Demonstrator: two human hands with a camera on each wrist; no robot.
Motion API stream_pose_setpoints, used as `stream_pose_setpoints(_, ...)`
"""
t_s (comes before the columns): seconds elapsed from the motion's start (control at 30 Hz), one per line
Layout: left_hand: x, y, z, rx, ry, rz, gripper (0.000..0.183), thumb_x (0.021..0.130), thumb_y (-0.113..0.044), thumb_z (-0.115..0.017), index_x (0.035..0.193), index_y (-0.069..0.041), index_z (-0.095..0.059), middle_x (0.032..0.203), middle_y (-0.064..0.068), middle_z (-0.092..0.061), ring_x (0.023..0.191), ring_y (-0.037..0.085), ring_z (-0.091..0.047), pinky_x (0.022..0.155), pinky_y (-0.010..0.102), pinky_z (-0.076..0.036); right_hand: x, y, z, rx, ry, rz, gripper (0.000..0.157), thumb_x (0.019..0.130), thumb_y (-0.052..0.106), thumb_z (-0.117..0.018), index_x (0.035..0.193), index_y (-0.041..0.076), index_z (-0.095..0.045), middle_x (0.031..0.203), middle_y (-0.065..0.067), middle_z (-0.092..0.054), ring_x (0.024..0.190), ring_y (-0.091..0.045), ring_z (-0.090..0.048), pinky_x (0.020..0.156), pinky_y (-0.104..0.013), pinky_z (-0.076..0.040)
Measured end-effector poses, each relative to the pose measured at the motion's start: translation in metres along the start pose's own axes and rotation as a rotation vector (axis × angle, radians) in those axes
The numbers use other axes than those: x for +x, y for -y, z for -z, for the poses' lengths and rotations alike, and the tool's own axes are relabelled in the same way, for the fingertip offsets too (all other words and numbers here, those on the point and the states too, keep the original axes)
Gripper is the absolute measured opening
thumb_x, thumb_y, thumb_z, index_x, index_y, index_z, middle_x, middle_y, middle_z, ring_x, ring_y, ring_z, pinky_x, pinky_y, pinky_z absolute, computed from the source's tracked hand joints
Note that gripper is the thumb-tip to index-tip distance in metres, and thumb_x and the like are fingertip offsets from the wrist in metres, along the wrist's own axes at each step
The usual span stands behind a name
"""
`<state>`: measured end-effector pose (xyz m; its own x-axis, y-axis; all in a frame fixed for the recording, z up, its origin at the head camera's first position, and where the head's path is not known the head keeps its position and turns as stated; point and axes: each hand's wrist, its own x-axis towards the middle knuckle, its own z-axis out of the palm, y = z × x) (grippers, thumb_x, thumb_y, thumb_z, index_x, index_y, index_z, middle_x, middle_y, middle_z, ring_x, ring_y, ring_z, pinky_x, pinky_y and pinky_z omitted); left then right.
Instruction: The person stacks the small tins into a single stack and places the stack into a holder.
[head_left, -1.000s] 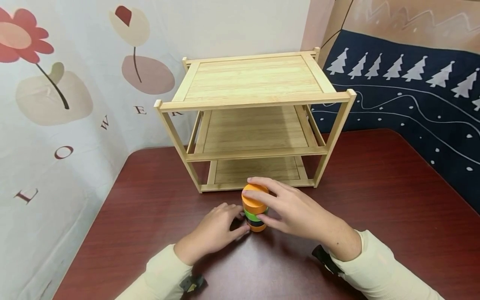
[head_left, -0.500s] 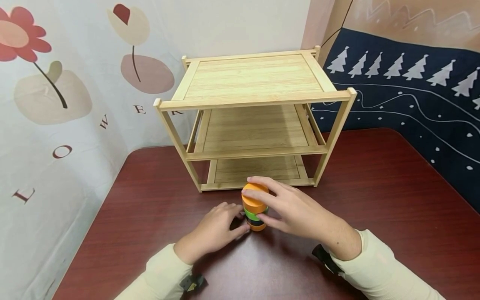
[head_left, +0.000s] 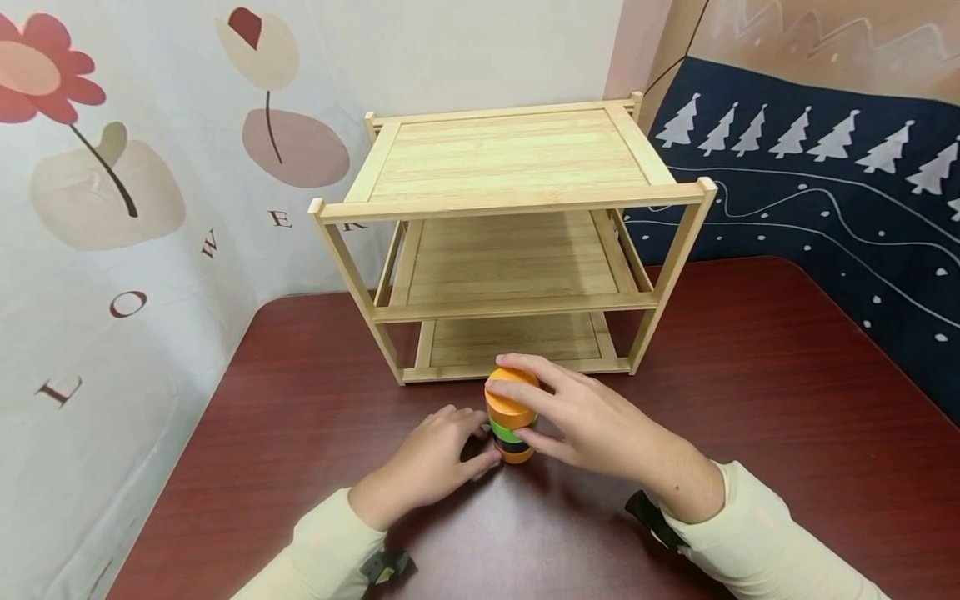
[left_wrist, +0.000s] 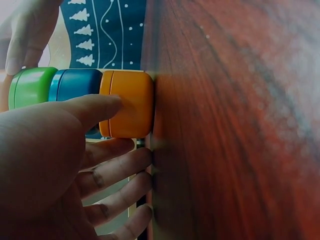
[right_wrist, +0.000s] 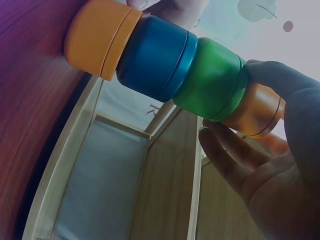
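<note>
Several small lidded tins stand upright in one stack on the table. From the bottom up come an orange tin [left_wrist: 139, 102], a dark blue tin [right_wrist: 155, 57], a green tin [right_wrist: 210, 77] and another orange tin [head_left: 510, 413]. My left hand [head_left: 429, 460] holds the bottom orange tin between thumb and index finger, its other fingers reaching past the tin near the tabletop. High on the stack, my right hand [head_left: 600, 415] grips the top orange tin, with thumb and fingertips close to its seam with the green tin. In the head view, the fingers partly cover the stack.
A pale three-level wooden rack [head_left: 517, 204] stands just behind the stack on the dark red table [head_left: 750, 400]. Patterned cloth hangs at the left [head_left: 180, 350] and at the right [head_left: 810, 192]. Each wrist wears a black strap-like mount.
</note>
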<state>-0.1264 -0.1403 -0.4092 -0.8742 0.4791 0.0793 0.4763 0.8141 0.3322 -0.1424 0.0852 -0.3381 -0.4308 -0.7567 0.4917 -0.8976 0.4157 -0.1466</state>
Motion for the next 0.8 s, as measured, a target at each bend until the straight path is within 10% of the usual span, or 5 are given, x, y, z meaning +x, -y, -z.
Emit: stream_pose_setpoints(0.8, -0.0014, -0.0017, 0.0005, 0.014, 0.005, 0.005, 0.043, 0.085, -0.048, -0.058, 0.115, -0.016, -0.060, 0.097, -0.010, -0.065, 0.087, 0.009, -0.052, 0.081, 0.032, -0.044, -0.0008, 0.0014, 0.0003, 0.007, 0.014, -0.003, 0.057, 0.081, 0.024, -0.070, 0.133, 0.022, -0.046, 0.139, -0.003, -0.040, 0.108, -0.019, -0.057, 0.084, -0.032, -0.051)
